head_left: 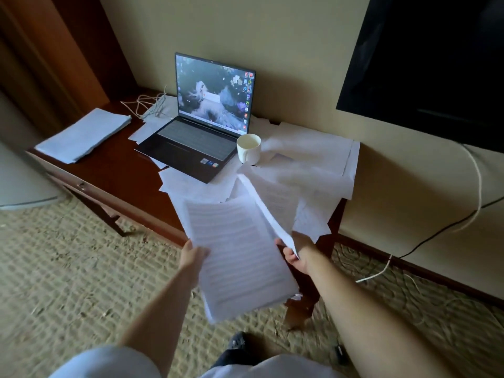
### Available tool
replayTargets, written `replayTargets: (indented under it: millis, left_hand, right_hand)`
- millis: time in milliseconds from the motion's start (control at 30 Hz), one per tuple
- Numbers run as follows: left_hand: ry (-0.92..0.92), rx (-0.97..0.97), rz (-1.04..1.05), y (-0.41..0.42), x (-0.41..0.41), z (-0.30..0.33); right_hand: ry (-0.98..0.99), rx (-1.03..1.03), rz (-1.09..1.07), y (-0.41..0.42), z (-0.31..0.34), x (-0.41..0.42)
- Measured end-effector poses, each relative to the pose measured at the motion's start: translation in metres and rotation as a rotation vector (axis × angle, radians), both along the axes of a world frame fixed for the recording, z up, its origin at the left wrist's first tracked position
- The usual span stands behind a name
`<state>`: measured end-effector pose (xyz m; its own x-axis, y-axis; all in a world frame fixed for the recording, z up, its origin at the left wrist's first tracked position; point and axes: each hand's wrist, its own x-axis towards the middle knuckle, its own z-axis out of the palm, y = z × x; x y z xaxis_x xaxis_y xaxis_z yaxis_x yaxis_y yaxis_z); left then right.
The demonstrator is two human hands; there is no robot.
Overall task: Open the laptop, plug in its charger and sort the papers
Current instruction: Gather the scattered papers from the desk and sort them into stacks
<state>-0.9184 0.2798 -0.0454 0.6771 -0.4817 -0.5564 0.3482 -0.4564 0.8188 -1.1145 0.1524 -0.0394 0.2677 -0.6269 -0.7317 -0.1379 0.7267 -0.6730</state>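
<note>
A person stands at a dark wooden bench (109,170) against a wall, seen from their own head, looking down; the left hand (194,255) grips the left edge of a printed stack of papers (240,255) held out over the carpet; the right hand (296,259) pinches a separate sheet (268,211) by its near corner, lifted on edge beside the stack. The laptop (203,126) sits open and lit at the back of the bench, resting on loose papers (313,170) that spread across the right half; a white mug (248,148) stands just beside its right front corner; a squared pile of pages (84,135) lies well apart on the left end.

The step in hand looks like gathering sheets; it would go best by laying the pinched sheet flat onto the stack, squaring the edges with both hands, then carrying it to the pile on the left; the mug stands on the loose papers, so it should be lifted before anything under it is pulled.

A tangle of white cable (147,105) lies left of the laptop, but whether it is plugged in cannot be told; the print is blurred and unreadable; the fingers under the stack are hidden.
</note>
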Motion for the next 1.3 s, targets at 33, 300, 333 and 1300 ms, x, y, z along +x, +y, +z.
replayTargets:
  millis: [33, 300, 333, 1300]
  left_hand:
    - [0.044, -0.033, -0.007, -0.001, -0.003, 0.001]
    - [0.319, -0.072, 0.075, -0.009, -0.008, -0.002]
    - [0.342, -0.084, 0.064, -0.011, -0.008, -0.004]
    - [-0.327, 0.151, -0.053, -0.044, 0.065, -0.035]
  right_hand:
    - [0.059, -0.061, 0.126, 0.006, 0.000, 0.000]
    - [0.436, -0.382, 0.510, 0.011, -0.026, -0.006]
    - [0.463, -0.408, 0.517, 0.008, -0.026, -0.006]
    - [0.643, -0.176, -0.227, -0.053, -0.018, 0.090]
